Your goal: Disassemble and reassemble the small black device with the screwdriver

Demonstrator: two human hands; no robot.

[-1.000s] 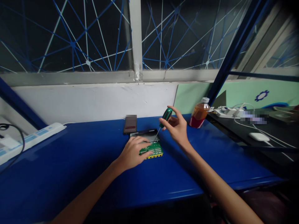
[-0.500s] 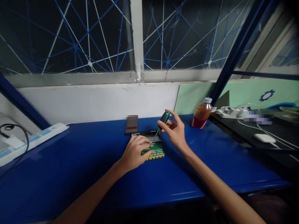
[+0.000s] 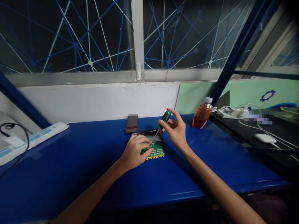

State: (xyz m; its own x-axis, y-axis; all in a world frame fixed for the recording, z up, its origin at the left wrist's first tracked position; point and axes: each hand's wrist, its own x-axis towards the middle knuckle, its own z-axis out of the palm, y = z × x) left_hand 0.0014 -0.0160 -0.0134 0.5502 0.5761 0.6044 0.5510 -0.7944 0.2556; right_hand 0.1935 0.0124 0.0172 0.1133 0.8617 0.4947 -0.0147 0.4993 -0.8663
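Since the R hand (image 3: 175, 130) is the busy one, I begin there: its grip is closed round the green handle of a screwdriver (image 3: 166, 116), thumb on the near side, index finger up by the butt end. Tool tilts, handle up & to the R, thin metal shaft running down L twd the circuit board (image 3: 159, 150). Tip ends right by the L hand's (image 3: 136, 151) fingertips; I can't tell from the head cam if it's touching anything.

L hand lies palm down over the L part of the board, thumb apart from the other fingers, thumb tip on the green face. Can't tell if that grip is pinching smth small or just pressing. Board sits flat on the blue table (image 3: 98, 168), approx. centre, w/ a yellow strip (image 3: 156, 157) along its near edge.

Directly behind it I see a dark flat panel (image 3: 153, 136), partly hidden by the L hand. Dark phone (image 3: 132, 124) just past that, near the wall, top edge blurred. Bottle (image 3: 202, 115) w/ white cap & reddish label stands upright at back R, well apart from the board. Far L: white-&-blue power strip (image 3: 50, 130), set at an angle.
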